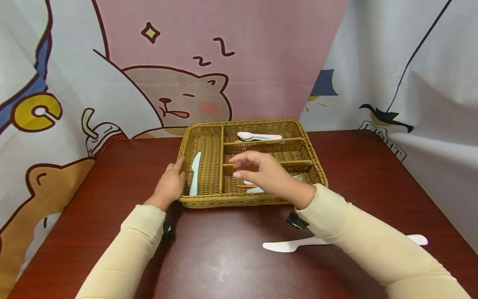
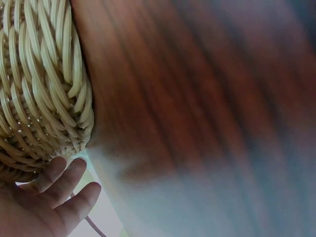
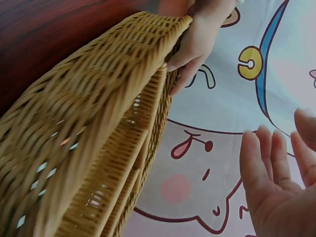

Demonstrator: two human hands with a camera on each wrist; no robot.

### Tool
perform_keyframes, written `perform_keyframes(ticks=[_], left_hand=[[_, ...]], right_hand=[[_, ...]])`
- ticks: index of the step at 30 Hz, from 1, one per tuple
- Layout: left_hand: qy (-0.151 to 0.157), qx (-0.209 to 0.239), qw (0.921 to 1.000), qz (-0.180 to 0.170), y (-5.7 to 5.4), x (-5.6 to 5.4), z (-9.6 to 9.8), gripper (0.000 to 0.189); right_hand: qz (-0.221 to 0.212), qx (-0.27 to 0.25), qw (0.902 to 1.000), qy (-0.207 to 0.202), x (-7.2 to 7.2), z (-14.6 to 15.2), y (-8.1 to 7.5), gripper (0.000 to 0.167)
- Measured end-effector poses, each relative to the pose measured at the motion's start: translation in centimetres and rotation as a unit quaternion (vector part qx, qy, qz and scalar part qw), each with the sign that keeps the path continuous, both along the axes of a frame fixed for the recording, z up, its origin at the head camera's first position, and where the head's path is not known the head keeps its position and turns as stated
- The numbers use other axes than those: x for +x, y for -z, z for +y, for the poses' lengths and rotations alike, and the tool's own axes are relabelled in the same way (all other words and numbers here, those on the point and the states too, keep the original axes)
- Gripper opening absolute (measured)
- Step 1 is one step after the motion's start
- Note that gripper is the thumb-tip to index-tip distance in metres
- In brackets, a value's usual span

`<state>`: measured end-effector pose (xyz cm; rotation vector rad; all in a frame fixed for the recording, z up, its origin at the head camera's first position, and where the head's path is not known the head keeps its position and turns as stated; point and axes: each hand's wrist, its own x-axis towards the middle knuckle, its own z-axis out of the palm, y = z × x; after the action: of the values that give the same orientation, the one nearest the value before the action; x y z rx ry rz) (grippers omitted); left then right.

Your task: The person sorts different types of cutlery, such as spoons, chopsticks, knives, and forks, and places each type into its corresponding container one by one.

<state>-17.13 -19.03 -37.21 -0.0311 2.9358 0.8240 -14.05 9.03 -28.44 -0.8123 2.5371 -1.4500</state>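
A woven wicker basket (image 1: 210, 166) with several compartments sits on the table. My left hand (image 1: 169, 182) rests against its left side, fingers reaching along the outer wall; in the left wrist view those fingers (image 2: 74, 185) look straight and loose. Over the front right compartment hovers my right hand (image 1: 265, 170), fingers loosely bent and thumb apart, holding nothing. The right wrist view shows this hand (image 3: 276, 192) beside the basket's woven wall. In the left compartment lies a pale blue knife (image 1: 195, 174). Pale cutlery (image 1: 255, 190) and an orange piece (image 1: 246, 186) lie under the right hand, partly hidden.
A pink spoon (image 1: 257, 136) lies over pale green cutlery in the back compartment. On the dark red-brown table (image 1: 209, 253), a white plastic knife (image 1: 284, 246) lies partly hidden under the right forearm. A printed cloth (image 1: 269, 62) hangs behind the table.
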Motion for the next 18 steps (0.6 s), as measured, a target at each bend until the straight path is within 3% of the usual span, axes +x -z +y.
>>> perform_keyframes(ticks=[7, 13, 18], left_hand=[[0.0, 0.001, 1.0, -0.003, 0.2, -0.1, -0.2, 0.056], [0.001, 0.002, 1.0, 0.004, 0.3, -0.1, -0.2, 0.056], [0.002, 0.002, 1.0, 0.009, 0.2, -0.1, -0.1, 0.056]], right_hand=[[0.028, 0.013, 0.9989, -0.036, 0.9, 1.7, 1.2, 0.028], [0.025, 0.009, 0.998, -0.058, 1.6, 3.5, 2.2, 0.027], [0.035, 0.034, 0.9963, -0.07, 2.2, 4.9, 2.9, 0.026]])
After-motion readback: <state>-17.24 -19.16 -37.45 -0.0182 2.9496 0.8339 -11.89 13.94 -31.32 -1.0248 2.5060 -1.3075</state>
